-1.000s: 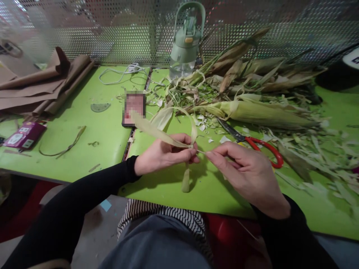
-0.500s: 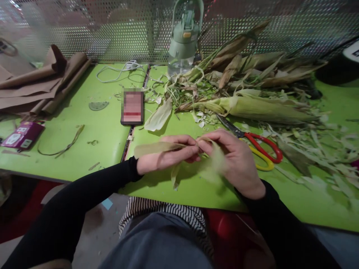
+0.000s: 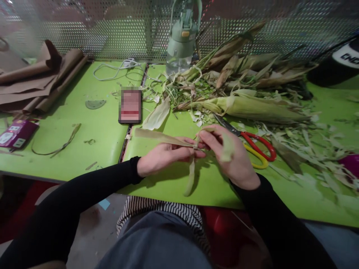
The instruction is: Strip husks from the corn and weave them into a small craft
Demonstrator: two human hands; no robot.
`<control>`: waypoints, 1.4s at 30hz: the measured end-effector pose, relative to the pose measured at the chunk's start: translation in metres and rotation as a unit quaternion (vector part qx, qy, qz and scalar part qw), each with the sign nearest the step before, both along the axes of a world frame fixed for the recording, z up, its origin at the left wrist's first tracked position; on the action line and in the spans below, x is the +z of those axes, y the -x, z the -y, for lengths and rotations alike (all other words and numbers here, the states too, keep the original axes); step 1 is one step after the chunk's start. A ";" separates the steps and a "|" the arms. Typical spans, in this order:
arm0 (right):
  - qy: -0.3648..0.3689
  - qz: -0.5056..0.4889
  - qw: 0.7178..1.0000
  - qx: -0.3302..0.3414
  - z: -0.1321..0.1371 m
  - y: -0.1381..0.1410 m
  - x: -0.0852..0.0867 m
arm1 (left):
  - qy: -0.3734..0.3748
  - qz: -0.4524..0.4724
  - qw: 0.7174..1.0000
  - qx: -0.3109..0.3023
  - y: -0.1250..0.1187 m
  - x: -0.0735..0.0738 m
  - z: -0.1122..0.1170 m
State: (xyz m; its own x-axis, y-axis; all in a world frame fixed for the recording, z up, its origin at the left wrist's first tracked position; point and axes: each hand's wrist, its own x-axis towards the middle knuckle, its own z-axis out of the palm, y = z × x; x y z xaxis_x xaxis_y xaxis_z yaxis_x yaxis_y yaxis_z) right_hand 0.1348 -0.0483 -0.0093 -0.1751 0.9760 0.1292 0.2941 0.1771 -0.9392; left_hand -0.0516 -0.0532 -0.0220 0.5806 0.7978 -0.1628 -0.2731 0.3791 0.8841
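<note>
Strips of pale corn husk (image 3: 159, 136) cross between my two hands, low over the green table (image 3: 157, 183). My left hand (image 3: 168, 155) is closed on them near the crossing, with one long strip reaching out to the left above its back. Below the fingers another strip hangs down. My right hand (image 3: 231, 157) pinches a strip close to the same crossing, and its loose end curls over the back of that hand. Just beyond my right hand lie scissors (image 3: 256, 145) with one red and one yellow handle.
Behind the hands lie a husk-covered corn cob (image 3: 263, 108), dried husks (image 3: 244, 71) and scattered shreds. A green water bottle (image 3: 182, 45) stands at the back. Left are a phone (image 3: 130, 105), a white cable (image 3: 109, 73), a protractor (image 3: 95, 104), brown paper (image 3: 42, 84) and a purple box (image 3: 18, 134).
My left fingers have spread slightly and the husk crossing between the hands is now exposed. The left strip has risen off my wrist. The hanging strip has swung right and shows more of its length.
</note>
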 end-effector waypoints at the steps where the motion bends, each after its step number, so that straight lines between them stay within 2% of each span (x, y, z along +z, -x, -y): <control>1: -0.006 0.014 1.000 -0.007 -0.001 -0.001 0.001 | 0.011 0.025 1.000 -0.002 0.001 0.000 -0.001; 4: -0.040 0.053 0.998 -0.013 0.000 -0.005 0.002 | 0.013 0.055 0.998 -0.017 0.004 0.004 -0.004; 6: -0.124 0.101 0.987 -0.024 0.003 -0.007 0.002 | -0.004 0.031 0.999 -0.020 0.005 0.007 -0.005; 8: -0.259 0.153 0.953 -0.046 0.007 -0.008 0.002 | -0.016 0.006 1.000 -0.002 0.005 0.008 -0.006; 10: -0.351 0.199 0.914 -0.037 0.009 -0.007 0.002 | -0.019 -0.011 0.999 0.026 0.004 0.009 -0.007; 14: -0.390 0.296 0.872 0.003 0.011 -0.003 -0.001 | -0.025 -0.016 0.996 0.081 0.002 0.006 -0.006; 17: -0.420 0.363 0.832 -0.027 0.014 0.001 -0.005 | -0.038 -0.028 0.993 0.104 0.002 0.004 -0.003; 19: -0.418 0.385 0.822 -0.040 0.015 0.004 -0.007 | -0.044 -0.030 0.993 0.105 0.001 0.003 -0.001; 21: -0.403 0.389 0.827 -0.047 0.017 0.005 -0.008 | -0.053 -0.029 0.993 0.098 0.001 0.002 -0.002; 23: -0.383 0.371 0.845 -0.049 0.019 0.006 -0.008 | -0.065 -0.042 0.993 0.085 0.002 -0.001 -0.004; 27: -0.339 0.327 0.881 -0.027 0.022 0.005 -0.005 | -0.138 -0.126 0.981 0.057 0.005 -0.006 -0.008; 33: -0.354 0.326 0.876 -0.019 0.027 0.007 -0.001 | -0.330 -0.288 0.895 0.081 0.009 0.001 -0.009; 37: -0.338 0.270 0.901 -0.019 0.031 0.009 0.002 | -0.421 -0.338 0.837 0.087 0.010 0.006 -0.007; 42: -0.329 0.234 0.914 -0.046 0.036 0.009 0.006 | -0.479 -0.347 0.801 0.092 0.010 0.005 -0.004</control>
